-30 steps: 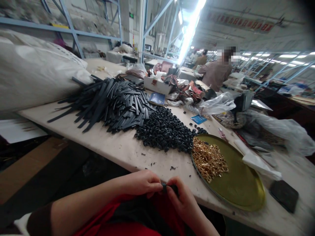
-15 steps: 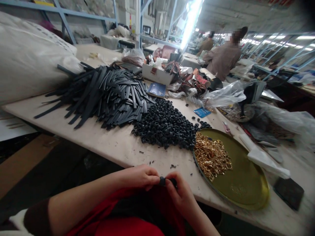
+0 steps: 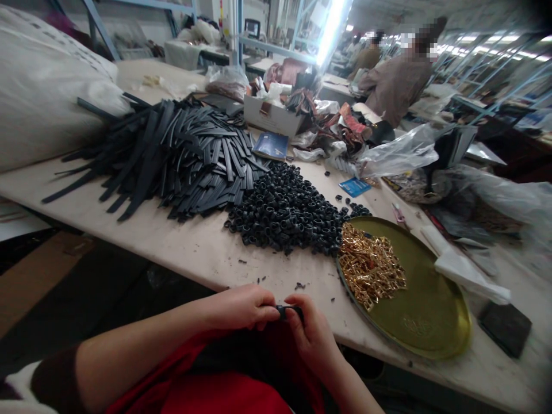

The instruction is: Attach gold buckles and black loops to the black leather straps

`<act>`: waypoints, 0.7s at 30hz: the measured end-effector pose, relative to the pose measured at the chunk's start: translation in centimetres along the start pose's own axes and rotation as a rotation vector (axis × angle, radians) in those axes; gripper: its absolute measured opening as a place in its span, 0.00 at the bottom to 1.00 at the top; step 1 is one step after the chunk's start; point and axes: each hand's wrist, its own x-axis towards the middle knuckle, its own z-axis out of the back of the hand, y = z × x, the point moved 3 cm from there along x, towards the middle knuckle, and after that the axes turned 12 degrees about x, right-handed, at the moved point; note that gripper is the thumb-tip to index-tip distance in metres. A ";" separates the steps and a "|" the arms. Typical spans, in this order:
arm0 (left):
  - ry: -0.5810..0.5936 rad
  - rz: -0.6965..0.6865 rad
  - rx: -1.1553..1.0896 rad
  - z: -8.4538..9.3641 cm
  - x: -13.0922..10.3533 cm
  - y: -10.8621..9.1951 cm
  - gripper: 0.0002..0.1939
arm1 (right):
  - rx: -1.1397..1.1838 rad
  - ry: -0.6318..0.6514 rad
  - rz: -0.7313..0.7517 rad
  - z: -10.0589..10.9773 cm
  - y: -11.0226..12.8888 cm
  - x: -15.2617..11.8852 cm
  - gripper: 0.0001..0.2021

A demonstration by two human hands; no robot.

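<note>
Just off the table's front edge, over my lap, both hands meet on a small black strap [image 3: 282, 311]. My left hand [image 3: 252, 305] pinches its left end between thumb and finger. The other end sits in the closed fingers of my right hand [image 3: 311, 328], which hide most of it. Beyond my hands lies a heap of small black loops [image 3: 293, 213]. Left of that heap spreads a large pile of long black straps [image 3: 185, 155]. Gold metal buckles [image 3: 371, 264] fill the left side of a round olive-gold tray [image 3: 431, 322], right of my hands.
A big white sack [image 3: 52, 98] leans at the left. Behind the piles stand a white box [image 3: 271, 118] and a dark blue booklet [image 3: 271, 146]. A blue packet [image 3: 354, 187], clear plastic bags [image 3: 401, 152] and a dark square piece [image 3: 504, 329] lie rightward. A person [image 3: 397, 80] stands farther back.
The view has shifted slightly. My right fingers have changed their grip on the strap, with the forefinger now raised and curled over it. The left hand keeps its pinch.
</note>
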 end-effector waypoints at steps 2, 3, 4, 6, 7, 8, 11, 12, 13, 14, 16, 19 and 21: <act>-0.031 0.022 0.001 -0.3 0.2 0.0 0.16 | 0.004 0.013 0.001 -0.1 0.2 -0.1 0.08; -0.035 0.026 0.010 -0.4 0.2 -0.1 0.15 | 0.012 0.012 0.004 -0.1 0.3 -0.2 0.07; -0.035 0.027 0.024 -0.6 0.2 -0.1 0.15 | 0.021 0.007 0.006 -0.2 0.3 -0.4 0.07; -0.031 0.023 0.056 -0.7 0.0 -0.3 0.14 | 0.036 -0.011 0.014 -0.5 0.4 -0.6 0.07; -0.029 0.021 0.068 -0.7 -0.1 -0.4 0.14 | 0.038 -0.024 0.021 -0.7 0.4 -0.8 0.07; -0.031 0.017 0.081 -0.7 -0.2 -0.5 0.14 | 0.037 -0.039 0.028 -0.8 0.5 -0.8 0.08; -0.060 0.006 0.109 -0.8 -0.6 -0.8 0.13 | 0.012 -0.067 0.037 -1.2 0.6 -0.9 0.08; -0.074 0.002 0.111 -0.8 -0.6 -0.9 0.13 | 0.003 -0.069 0.039 -1.4 0.6 -0.9 0.07; -0.086 0.000 0.109 -0.9 -0.7 -1.0 0.13 | -0.004 -0.067 0.043 -1.5 0.7 -0.9 0.07; -0.095 -0.003 0.105 -1.0 -0.7 -1.0 0.13 | -0.012 -0.069 0.049 -1.5 0.8 -0.9 0.07; -0.120 -0.015 0.107 -1.1 -0.9 -1.0 0.14 | -0.033 -0.091 0.061 -1.5 0.9 -0.9 0.08; -0.188 -0.053 0.153 -0.8 -1.4 -1.0 0.13 | -0.066 -0.128 0.067 -1.2 1.2 -1.0 0.09; -0.222 -0.068 0.176 -0.7 -1.8 -1.1 0.13 | -0.092 -0.130 0.076 -1.0 1.6 -1.1 0.09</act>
